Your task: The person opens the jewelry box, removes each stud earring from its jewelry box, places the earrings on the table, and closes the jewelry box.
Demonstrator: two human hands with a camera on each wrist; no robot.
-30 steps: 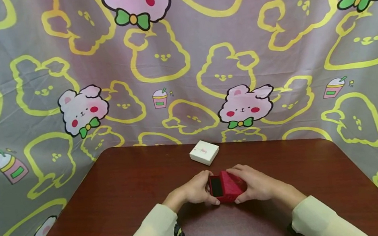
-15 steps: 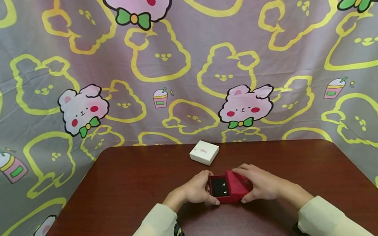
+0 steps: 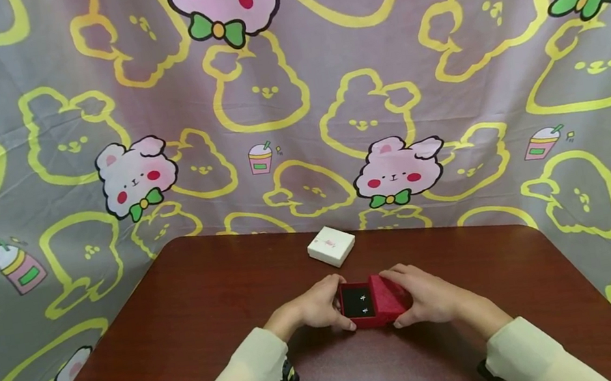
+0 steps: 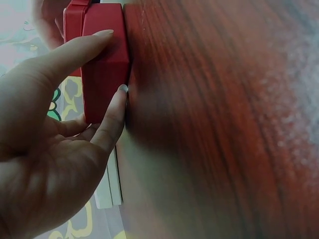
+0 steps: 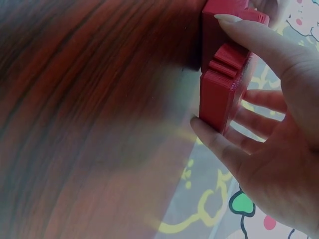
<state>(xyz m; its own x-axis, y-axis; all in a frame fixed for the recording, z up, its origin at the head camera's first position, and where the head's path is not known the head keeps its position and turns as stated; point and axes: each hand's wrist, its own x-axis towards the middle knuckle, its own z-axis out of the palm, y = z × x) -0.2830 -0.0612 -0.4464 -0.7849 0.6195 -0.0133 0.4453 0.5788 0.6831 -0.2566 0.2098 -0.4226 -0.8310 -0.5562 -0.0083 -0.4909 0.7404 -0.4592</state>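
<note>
A small red jewelry box lies open on the table, its lid leaning back to the right. Two tiny silvery stud earrings sit in its black cushion. My left hand grips the box's left end, thumb on the near wall and fingers round the far side; the left wrist view shows the thumb pressed flat on the red base. On the lid, my right hand has its thumb at the near edge and fingers behind. In the right wrist view the lid tilts within that grasp.
Behind the jewelry box stands a flat white box with faint pink print on top. The brown wooden table reaches back to a patterned cloth curtain that encloses it on several sides.
My right hand has swung the lid back to the right, uncovering more of the black cushion and the two earrings. The left hand has kept its hold on the base.
</note>
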